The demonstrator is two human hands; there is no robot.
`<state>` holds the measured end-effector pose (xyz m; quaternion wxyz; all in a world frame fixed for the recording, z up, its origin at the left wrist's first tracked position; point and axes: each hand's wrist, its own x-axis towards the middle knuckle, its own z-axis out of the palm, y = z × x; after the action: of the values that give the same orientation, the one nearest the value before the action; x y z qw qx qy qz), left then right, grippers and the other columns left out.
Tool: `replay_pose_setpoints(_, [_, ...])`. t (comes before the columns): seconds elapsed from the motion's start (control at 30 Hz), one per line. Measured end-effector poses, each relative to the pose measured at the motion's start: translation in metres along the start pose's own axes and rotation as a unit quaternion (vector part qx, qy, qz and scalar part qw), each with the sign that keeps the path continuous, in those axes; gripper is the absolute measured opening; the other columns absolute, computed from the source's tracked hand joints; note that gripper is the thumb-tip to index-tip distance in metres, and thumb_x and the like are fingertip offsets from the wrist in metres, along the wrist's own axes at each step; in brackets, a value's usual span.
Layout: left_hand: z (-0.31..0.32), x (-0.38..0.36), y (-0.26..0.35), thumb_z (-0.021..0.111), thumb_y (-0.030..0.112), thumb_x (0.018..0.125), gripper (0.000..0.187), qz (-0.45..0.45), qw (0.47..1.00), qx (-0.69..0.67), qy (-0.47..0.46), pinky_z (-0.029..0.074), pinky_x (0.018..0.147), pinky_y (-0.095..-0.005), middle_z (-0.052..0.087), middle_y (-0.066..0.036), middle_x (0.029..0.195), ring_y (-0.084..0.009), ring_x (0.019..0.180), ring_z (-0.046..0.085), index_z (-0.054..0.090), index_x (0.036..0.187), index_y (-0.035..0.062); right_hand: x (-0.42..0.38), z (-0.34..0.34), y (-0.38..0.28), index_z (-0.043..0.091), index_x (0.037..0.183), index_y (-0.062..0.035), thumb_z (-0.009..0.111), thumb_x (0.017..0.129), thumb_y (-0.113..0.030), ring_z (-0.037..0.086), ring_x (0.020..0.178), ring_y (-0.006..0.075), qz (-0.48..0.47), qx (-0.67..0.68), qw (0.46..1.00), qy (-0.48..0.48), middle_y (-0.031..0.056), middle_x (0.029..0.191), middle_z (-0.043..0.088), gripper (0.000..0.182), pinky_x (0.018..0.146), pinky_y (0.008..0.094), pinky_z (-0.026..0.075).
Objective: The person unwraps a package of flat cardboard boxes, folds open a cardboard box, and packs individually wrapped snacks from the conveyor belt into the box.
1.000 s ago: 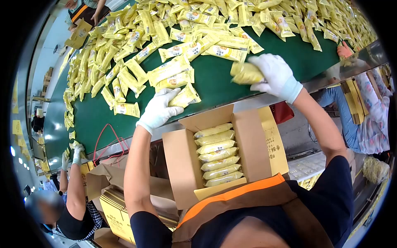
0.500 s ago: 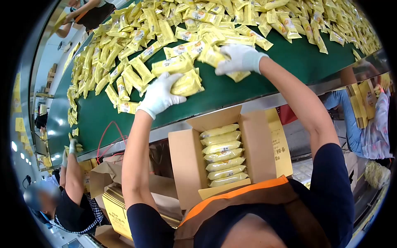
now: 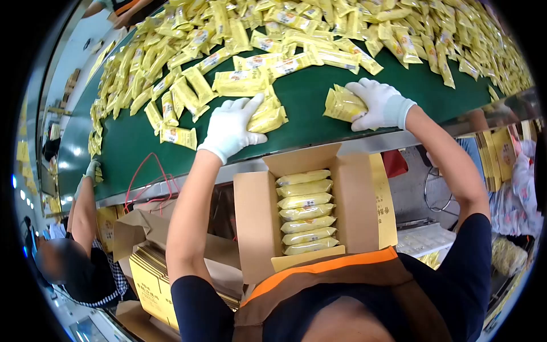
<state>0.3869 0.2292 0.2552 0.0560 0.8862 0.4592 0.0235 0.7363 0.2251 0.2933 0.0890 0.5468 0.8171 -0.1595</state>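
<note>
Two gloved hands work at the near edge of the green conveyor belt, gathering yellow snack packets. Left hand lies flat, fingers spread, pressed on a small stack of packets — not yet closed around it. Right hand is curled around a second bunch of packets, thumb under, fingers over, the bunch resting on the belt. Below the belt's metal rim sits the open carton, flaps out, with one row of packets stacked inside, filling its middle. Step in hand, as judged: collecting packets for the carton. Next move calls for the left hand to close on its stack, then for both bunches to be lifted clear of the rim and lowered flat into the carton — aligned with the existing row. Loose packets crowd the far belt.
</note>
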Motion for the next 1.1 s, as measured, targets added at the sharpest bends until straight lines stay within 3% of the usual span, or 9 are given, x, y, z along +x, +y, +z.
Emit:
replay_pose_setpoints(0.17, [0.001,0.003,0.011,0.077,0.052,0.063,0.103,-0.029,0.998,0.051,-0.028,0.047,0.085,-0.0410,0.058,-0.016,0.102,-0.0336,0.094,0.059,0.034,0.151,0.0209,0.055,-0.027,-0.030,0.050,0.132,-0.0038,0.075,0.063,-0.046,0.059,0.107,0.0351,-0.166,0.042,0.979,0.111,0.0197,0.111,0.059,0.085,0.093,0.0411,0.048])
replay_pose_setpoints(0.27, [-0.003,-0.011,0.011,0.076,0.055,0.064,0.106,-0.038,0.999,-0.009,-0.038,0.047,0.083,-0.0428,0.057,-0.017,0.101,-0.0359,0.094,0.059,0.030,0.152,0.0162,0.112,-0.046,-0.047,0.050,0.131,0.0017,0.076,0.063,-0.051,0.058,0.111,0.0368,-0.186,0.073,0.978,0.058,0.0225,0.122,0.057,0.090,0.096,0.0398,0.047])
replay_pose_setpoints(0.4, [-0.025,-0.044,-0.011,0.081,0.049,0.060,0.114,-0.090,0.984,-0.153,0.001,0.045,0.095,-0.0472,0.056,-0.024,0.118,-0.0435,0.106,0.056,0.026,0.152,0.0096,0.172,-0.024,-0.046,0.054,0.127,0.0044,0.081,0.055,-0.057,0.057,0.114,0.0372,-0.188,0.012,0.982,0.024,0.0262,0.125,0.056,0.098,0.099,0.0402,0.045])
replay_pose_setpoints(0.5, [-0.025,-0.022,-0.044,0.084,0.051,0.059,0.121,-0.072,0.958,-0.267,0.074,0.039,0.107,-0.0420,0.051,-0.025,0.133,-0.0419,0.125,0.048,0.023,0.153,0.0062,0.161,-0.026,-0.045,0.051,0.134,0.0035,0.082,0.053,-0.064,0.054,0.121,0.0373,-0.188,0.014,0.982,0.015,0.0259,0.132,0.055,0.109,0.104,0.0390,0.043])
replay_pose_setpoints(0.57, [-0.041,0.015,-0.042,0.084,0.054,0.058,0.122,-0.098,0.972,-0.213,0.032,0.032,0.112,-0.0410,0.049,-0.024,0.137,-0.0404,0.130,0.045,0.024,0.153,0.0052,0.141,-0.031,-0.051,0.051,0.134,0.0008,0.079,0.056,-0.063,0.055,0.120,0.0358,-0.161,0.005,0.984,-0.075,0.0230,0.132,0.055,0.105,0.102,0.0387,0.044])
replay_pose_setpoints(0.63, [-0.020,0.049,-0.051,0.078,0.063,0.059,0.121,-0.091,0.984,-0.152,0.001,0.027,0.114,-0.0412,0.051,-0.025,0.137,-0.0381,0.129,0.047,0.027,0.152,0.0055,0.122,-0.028,-0.056,0.056,0.128,-0.0038,0.073,0.057,-0.067,0.059,0.112,0.0350,-0.171,-0.082,0.981,-0.028,0.0206,0.120,0.060,0.097,0.094,0.0412,0.048])
replay_pose_setpoints(0.77, [-0.039,0.053,-0.028,0.077,0.065,0.060,0.121,-0.165,0.975,-0.122,-0.081,0.033,0.111,-0.0402,0.050,-0.028,0.139,-0.0367,0.131,0.047,0.028,0.151,0.0015,0.073,-0.028,-0.036,0.055,0.127,-0.0048,0.071,0.060,-0.067,0.061,0.110,0.0350,-0.110,-0.030,0.992,-0.052,0.0205,0.120,0.060,0.093,0.090,0.0426,0.050])
replay_pose_setpoints(0.97, [-0.023,0.034,-0.031,0.081,0.057,0.058,0.119,-0.178,0.972,-0.150,-0.031,0.040,0.107,-0.0396,0.050,-0.029,0.137,-0.0402,0.128,0.049,0.031,0.149,-0.0011,-0.011,-0.008,0.004,0.053,0.132,-0.0087,0.073,0.060,-0.062,0.054,0.117,0.0325,-0.063,0.008,0.998,-0.009,0.0176,0.126,0.055,0.092,0.096,0.0410,0.041])
replay_pose_setpoints(1.1, [-0.016,0.022,-0.035,0.082,0.053,0.059,0.116,-0.121,0.938,-0.325,0.026,0.036,0.110,-0.0406,0.049,-0.026,0.139,-0.0370,0.131,0.047,0.031,0.151,0.0026,-0.011,-0.002,0.003,0.056,0.129,-0.0092,0.074,0.058,-0.060,0.054,0.115,0.0311,-0.061,0.001,0.998,0.017,0.0155,0.126,0.054,0.089,0.094,0.0387,0.042])
